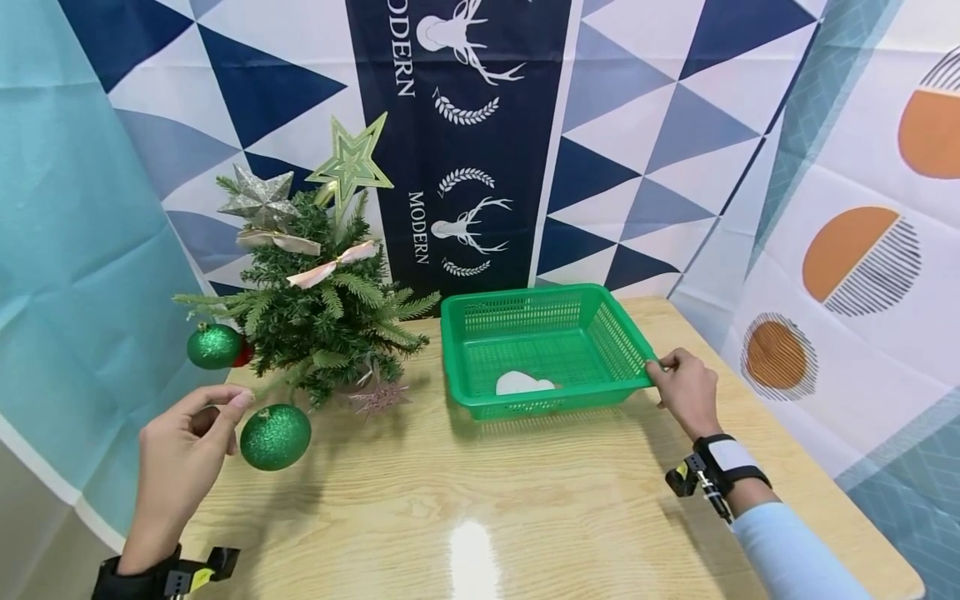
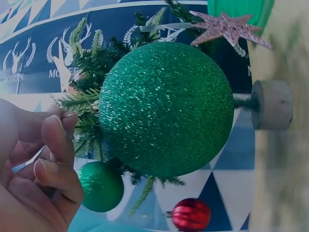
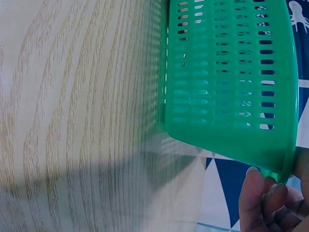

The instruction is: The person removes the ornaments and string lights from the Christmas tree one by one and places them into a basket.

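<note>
Left hand (image 1: pixel 183 450): one of two at work, and look, thumb and finger pinch a thin thread (image 2: pixel 70 115) at the top of the front green bauble (image 1: pixel 275 437)!
Right hand (image 1: pixel 686 390): number two, thumb and fingers gripping the near right corner of the basket rim.
Green baubles: two, both glittery; the front one hangs just beside the tree's lower front branches, the rear green bauble (image 1: pixel 214 346) further back, under a left-hand branch.
Red bauble (image 2: pixel 191 214): just one that I can spot, shiny, mostly hidden from the head view.
Tree (image 1: pixel 322 312): one, standing left on the table (image 1: pixel 525 500).
Stars: three! Pale green star (image 1: pixel 349 162) up top, silver star (image 1: pixel 258 200) beside it, pink star (image 1: pixel 380 397) down low.
Bows: two, pink bow (image 1: pixel 333 265) and beige bow (image 1: pixel 279 242), upper front.
Green basket (image 1: pixel 448 333): one, right of the tree, a white object (image 1: pixel 519 383) inside, its kind unclear.
</note>
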### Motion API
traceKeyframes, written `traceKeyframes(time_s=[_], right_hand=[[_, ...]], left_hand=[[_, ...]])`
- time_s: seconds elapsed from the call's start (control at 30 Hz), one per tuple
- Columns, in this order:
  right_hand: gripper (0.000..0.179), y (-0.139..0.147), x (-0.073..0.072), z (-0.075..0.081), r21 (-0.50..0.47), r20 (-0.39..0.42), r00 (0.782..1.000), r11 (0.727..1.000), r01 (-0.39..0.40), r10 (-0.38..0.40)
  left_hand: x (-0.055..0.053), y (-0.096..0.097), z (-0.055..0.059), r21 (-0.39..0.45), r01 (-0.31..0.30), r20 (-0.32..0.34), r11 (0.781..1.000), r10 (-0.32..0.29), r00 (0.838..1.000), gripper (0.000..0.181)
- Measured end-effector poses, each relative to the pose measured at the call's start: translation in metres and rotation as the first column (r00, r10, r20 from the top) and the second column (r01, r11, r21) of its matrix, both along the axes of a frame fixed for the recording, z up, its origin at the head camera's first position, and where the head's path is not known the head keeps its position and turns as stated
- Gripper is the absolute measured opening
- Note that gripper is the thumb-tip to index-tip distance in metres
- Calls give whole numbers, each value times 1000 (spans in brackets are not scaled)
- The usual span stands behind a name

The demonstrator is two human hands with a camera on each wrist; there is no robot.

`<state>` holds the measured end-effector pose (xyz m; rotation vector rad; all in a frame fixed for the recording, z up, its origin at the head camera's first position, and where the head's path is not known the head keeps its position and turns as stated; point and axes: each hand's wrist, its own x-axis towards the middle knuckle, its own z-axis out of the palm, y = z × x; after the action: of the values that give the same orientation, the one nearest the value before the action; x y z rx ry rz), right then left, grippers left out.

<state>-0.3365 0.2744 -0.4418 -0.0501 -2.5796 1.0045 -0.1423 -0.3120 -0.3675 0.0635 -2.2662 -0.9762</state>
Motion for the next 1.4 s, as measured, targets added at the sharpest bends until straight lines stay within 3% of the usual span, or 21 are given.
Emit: traceKeyframes(time_s=[0.13, 0.3, 0.47, 0.87, 1.03, 1.4], right_hand=[[28, -1, 0, 2, -2, -13, 1000, 1000, -5, 5], [27, -1, 2, 5, 0, -20, 1000, 1000, -6, 6], [28, 0, 1, 4, 5, -24, 1000, 1000, -14, 14], [27, 0, 0, -1, -13, -9, 1000, 1000, -5, 5], [27, 1, -1, -2, -5, -6, 1000, 1000, 0, 0], [27, 1, 1, 0, -12, -10, 1000, 1000, -16, 16]], left_hand=[[3, 3, 2, -98, -6, -94, 995, -3, 996, 11], [6, 6, 2, -203, -14, -214, 979, -30, 976, 12], [7, 8, 3, -274, -34, -281, 961, -47, 959, 14], [8, 19, -5, -281, 18, -255, 960, -93, 963, 18], [5, 29, -2, -269, 50, -257, 962, -121, 959, 17], [1, 49, 0, -272, 145, -190, 951, -201, 961, 16]])
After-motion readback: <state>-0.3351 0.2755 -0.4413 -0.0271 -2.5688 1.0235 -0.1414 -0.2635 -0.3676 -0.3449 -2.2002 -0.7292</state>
